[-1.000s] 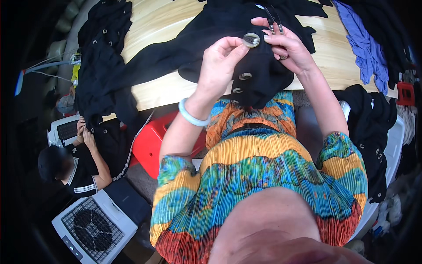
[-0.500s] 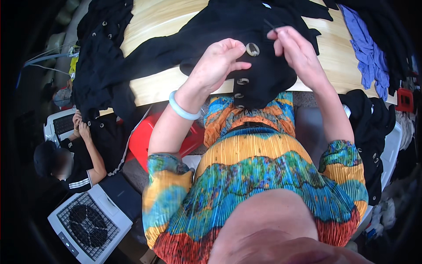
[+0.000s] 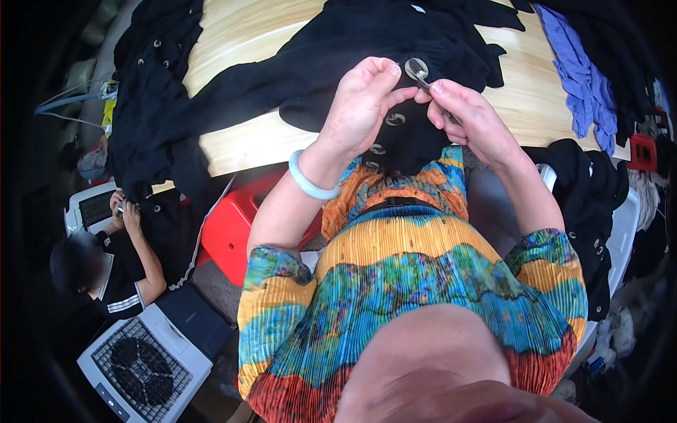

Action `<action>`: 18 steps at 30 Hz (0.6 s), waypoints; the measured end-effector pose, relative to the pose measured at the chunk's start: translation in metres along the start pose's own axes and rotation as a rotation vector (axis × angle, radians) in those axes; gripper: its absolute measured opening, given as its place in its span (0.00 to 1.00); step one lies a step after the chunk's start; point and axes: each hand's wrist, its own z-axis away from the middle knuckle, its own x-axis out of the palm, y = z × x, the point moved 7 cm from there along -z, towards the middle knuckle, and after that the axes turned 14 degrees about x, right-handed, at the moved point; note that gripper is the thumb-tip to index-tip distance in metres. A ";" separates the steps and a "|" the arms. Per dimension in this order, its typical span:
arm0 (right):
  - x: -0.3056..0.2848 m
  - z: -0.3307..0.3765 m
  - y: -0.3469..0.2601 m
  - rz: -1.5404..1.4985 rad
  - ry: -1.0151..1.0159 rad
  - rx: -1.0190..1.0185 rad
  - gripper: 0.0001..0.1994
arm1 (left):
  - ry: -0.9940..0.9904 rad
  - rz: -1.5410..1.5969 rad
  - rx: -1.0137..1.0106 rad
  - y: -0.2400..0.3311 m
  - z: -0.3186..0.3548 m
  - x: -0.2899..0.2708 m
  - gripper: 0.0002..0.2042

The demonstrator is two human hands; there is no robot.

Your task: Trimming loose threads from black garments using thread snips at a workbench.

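A black knitted garment [image 3: 310, 63] with large ring-patterned buttons lies over the table edge and hangs toward my lap. My left hand [image 3: 367, 99], a pale bangle on its wrist, is pinched on the garment's cloth just left of one button [image 3: 417, 68]; its fingertips hide exactly what is between them. My right hand [image 3: 469, 116] is closed around slim dark thread snips [image 3: 453, 117], whose narrow end lies at the lower edge of that button. Nearer my lap, more buttons [image 3: 395, 120] run down the garment's front.
Black garments [image 3: 159, 92] cover the left of the wooden table [image 3: 247, 144]; purple cloth [image 3: 582, 70] hangs on the right. A red stool [image 3: 229, 236] stands left of my legs. Lower left, a person [image 3: 116, 268] handles black cloth beside a white fan unit [image 3: 144, 359]. Black clothes fill a white tub [image 3: 620, 247].
My right hand has come down and left, bringing the snips from above the cloth to the button. My left hand, still pinched, has shifted slightly, and the button has moved up and right.
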 end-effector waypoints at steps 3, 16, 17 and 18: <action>0.000 -0.002 0.001 -0.058 -0.024 0.015 0.15 | 0.047 -0.050 0.053 -0.002 0.002 0.002 0.04; 0.004 -0.009 0.010 -0.276 -0.008 -0.016 0.13 | 0.102 -0.114 0.190 -0.010 0.005 0.006 0.04; 0.003 -0.010 0.010 -0.272 0.004 -0.025 0.13 | 0.101 -0.115 0.189 -0.010 0.005 0.006 0.04; 0.002 -0.010 0.011 -0.272 0.004 -0.025 0.13 | 0.126 -0.108 0.166 -0.009 0.005 0.006 0.04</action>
